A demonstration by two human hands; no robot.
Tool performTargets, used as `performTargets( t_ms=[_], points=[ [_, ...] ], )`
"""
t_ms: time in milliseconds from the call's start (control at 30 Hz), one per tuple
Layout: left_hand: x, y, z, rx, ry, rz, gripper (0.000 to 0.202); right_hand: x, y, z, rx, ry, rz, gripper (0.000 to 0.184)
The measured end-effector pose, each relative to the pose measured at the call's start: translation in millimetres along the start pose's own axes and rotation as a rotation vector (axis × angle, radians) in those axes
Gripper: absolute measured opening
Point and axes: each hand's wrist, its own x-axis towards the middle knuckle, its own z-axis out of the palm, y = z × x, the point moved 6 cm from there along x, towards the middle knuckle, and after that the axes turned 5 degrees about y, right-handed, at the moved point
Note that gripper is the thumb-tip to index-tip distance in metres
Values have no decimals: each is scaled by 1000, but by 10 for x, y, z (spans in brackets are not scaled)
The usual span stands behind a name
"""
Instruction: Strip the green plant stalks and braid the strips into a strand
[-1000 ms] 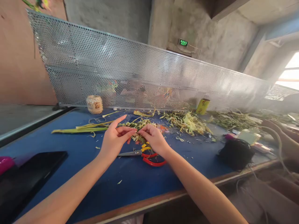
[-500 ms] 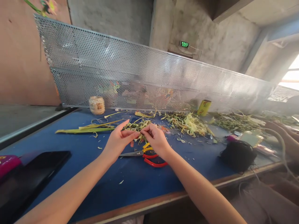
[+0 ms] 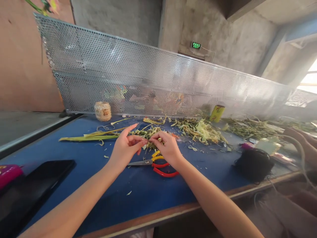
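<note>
My left hand (image 3: 126, 145) is closed in a pinch, thumb against the bent fingers, with its index finger stretched out. Facing it, my right hand (image 3: 168, 147) pinches with thumb and fingertips close to the left ones. Whatever lies between the fingertips is too small to make out. Behind them is a heap of green plant scraps (image 3: 146, 133). Scissors (image 3: 158, 162) with red and yellow handles lie on the blue table just below my hands. Long green stalks (image 3: 86, 138) rest left of my left hand.
A perforated metal screen (image 3: 123, 72) stands along the table's back. Near it are a twine roll (image 3: 102, 111) and a yellow-green can (image 3: 217, 113). A leaf pile (image 3: 203, 130) and black yarn bundle (image 3: 254, 164) lie right; a phone (image 3: 49, 178) lies left. A co-worker's arm (image 3: 300, 142) reaches in at right.
My hands stay over the same spot, still pinching. The fingertips have shifted very slightly, and the left fingers are curled a little differently.
</note>
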Motion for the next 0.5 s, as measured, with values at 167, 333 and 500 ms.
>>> performTargets(
  t_ms=[167, 333, 500],
  points=[
    [-12, 36, 20, -45, -24, 13, 97, -8, 63, 24, 72, 1, 73, 10],
    [-47, 54, 32, 58, -76, 22, 105, -35, 129, 76, 19, -26, 90, 11],
    [-56, 28, 35, 127, -92, 3, 101, -39, 18, 32, -166, -44, 18, 10]
  ],
)
